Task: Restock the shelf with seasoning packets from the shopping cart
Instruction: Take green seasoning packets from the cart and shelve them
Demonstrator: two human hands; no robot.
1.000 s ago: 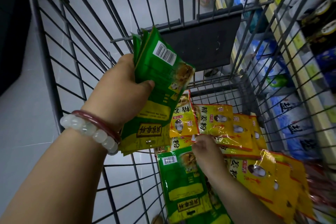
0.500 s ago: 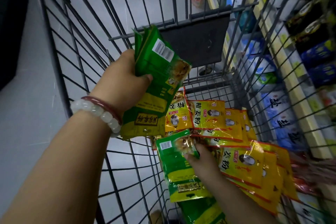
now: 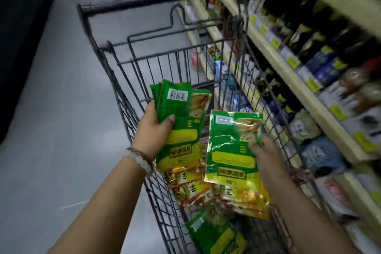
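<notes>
Nearest, loose yellow packets (image 3: 208, 189) lie in the shopping cart (image 3: 123, 80). Above them, the right hand (image 3: 266, 150) pinches one green packet (image 3: 231, 146); the left hand (image 3: 152, 130) grips a stack of green packets (image 3: 181, 121). Beyond, at right, runs the stocked shelf (image 3: 288, 68).

**Green packets lifted above the shopping cart**

A fanned stack of green packets (image 3: 181, 123) and a single green packet (image 3: 233, 146) stand upright above the shopping cart (image 3: 132, 80). Yellow packets (image 3: 216, 192) and another green one (image 3: 214, 233) lie inside it. The shelf (image 3: 299, 80) runs right of the cart.
</notes>
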